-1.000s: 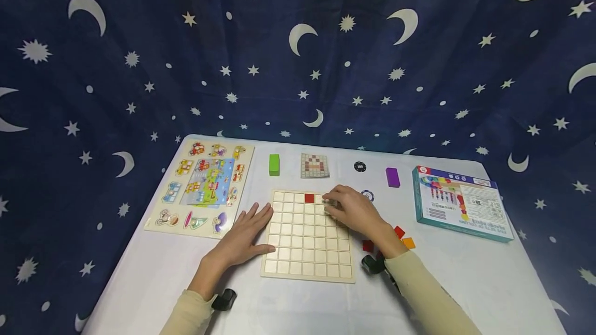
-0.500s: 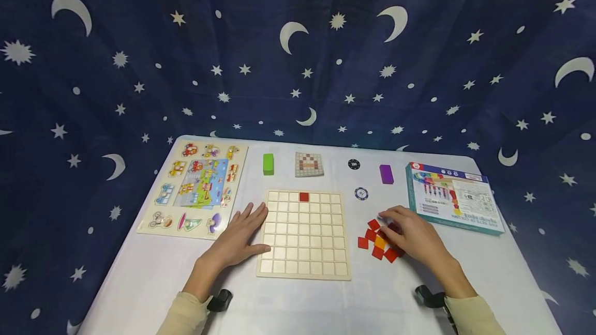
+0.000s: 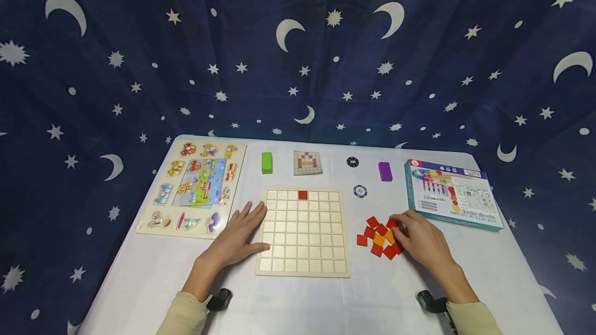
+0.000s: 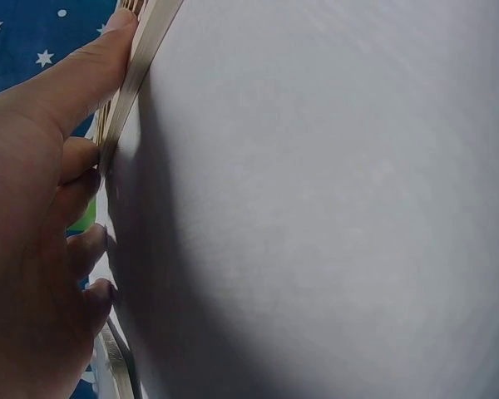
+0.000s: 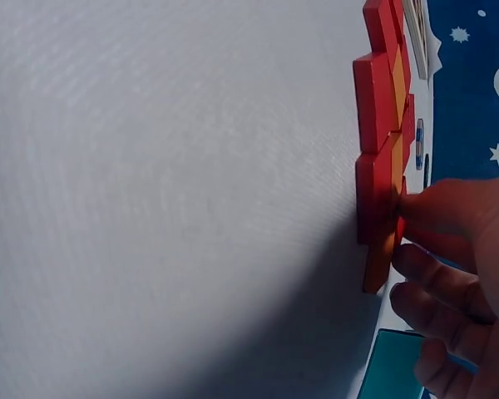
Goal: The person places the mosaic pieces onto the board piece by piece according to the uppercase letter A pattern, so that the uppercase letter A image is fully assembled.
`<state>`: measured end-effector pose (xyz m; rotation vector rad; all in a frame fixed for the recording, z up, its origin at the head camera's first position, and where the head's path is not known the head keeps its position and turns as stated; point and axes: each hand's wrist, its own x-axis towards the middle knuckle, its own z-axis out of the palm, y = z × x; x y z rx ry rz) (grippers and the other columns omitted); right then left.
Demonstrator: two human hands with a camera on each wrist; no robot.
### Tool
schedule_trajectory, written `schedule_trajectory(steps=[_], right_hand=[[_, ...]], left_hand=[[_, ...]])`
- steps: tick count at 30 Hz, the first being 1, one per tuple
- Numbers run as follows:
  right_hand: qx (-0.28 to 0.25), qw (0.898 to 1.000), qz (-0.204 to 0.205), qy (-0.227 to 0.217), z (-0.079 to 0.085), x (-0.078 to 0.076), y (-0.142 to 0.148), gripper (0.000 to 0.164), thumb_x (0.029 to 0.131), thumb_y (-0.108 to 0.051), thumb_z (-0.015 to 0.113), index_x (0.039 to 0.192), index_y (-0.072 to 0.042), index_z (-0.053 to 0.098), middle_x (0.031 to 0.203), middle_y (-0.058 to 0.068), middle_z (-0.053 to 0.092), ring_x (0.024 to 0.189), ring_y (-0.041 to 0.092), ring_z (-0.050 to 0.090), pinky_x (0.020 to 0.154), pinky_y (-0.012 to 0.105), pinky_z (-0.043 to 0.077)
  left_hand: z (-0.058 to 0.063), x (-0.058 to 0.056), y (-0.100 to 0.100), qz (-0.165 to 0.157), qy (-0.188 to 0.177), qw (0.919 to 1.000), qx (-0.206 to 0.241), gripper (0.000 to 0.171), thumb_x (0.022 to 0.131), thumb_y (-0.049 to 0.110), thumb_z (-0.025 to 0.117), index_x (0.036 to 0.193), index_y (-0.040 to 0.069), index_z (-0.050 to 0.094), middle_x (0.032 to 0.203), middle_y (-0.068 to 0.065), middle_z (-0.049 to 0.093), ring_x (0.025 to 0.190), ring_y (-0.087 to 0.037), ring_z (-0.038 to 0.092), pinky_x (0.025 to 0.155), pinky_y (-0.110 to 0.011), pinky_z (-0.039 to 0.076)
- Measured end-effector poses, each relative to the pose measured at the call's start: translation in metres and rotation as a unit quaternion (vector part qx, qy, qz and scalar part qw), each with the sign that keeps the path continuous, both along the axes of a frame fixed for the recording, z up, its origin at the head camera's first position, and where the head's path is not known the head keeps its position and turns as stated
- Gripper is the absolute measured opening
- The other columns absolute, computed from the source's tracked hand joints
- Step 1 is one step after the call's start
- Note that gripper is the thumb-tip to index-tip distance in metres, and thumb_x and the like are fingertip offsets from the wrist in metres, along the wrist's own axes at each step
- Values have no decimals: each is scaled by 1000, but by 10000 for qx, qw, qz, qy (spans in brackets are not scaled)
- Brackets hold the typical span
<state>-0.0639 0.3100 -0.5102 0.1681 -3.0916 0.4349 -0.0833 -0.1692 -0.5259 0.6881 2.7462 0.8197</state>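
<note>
A pale wooden grid board (image 3: 302, 231) lies mid-table, with one red square tile (image 3: 302, 195) in its top row. My left hand (image 3: 235, 239) rests along the board's left edge, fingers extended and the thumb on the rim. To the right of the board, red tiles (image 3: 376, 249) and orange tiles (image 3: 379, 240) lie in a loose pile. My right hand (image 3: 426, 239) is at the pile's right side, thumb and forefinger pinching a red tile (image 5: 402, 223), partly hidden by the fingers in the right wrist view.
A small pattern card (image 3: 307, 163) lies behind the board, between a green block (image 3: 267, 163) and a black chip (image 3: 352, 162). Farther right are a blue-white chip (image 3: 360, 191), a purple block (image 3: 385, 171) and a flat game box (image 3: 453, 195). A picture puzzle board (image 3: 155, 200) lies left.
My right hand has moved from the board's top row right to the tile pile, and its fingers have closed on a red tile. The left hand stays at the board's edge.
</note>
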Motion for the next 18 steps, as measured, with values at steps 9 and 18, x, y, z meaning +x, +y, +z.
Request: schedule_trajectory(steps=[9, 18], right_hand=[[117, 9999, 66, -90, 3, -4, 3, 37, 92, -19, 82, 126, -2, 77, 109, 16, 74, 95, 31, 69, 84, 52, 65], [210, 9993, 283, -110, 5, -5, 6, 41, 90, -20, 85, 126, -1, 77, 111, 15, 74, 92, 25, 66, 80, 48, 65]], left_hand=[[-1, 0, 0, 11, 46, 10000, -41, 94, 93, 45, 80, 165, 4, 37, 175, -15, 32, 164, -48, 22, 131, -71, 21], [-1, 0, 1, -7, 28, 10000, -20, 94, 93, 44, 80, 166, 4, 36, 175, -15, 32, 164, -49, 21, 131, -71, 20]])
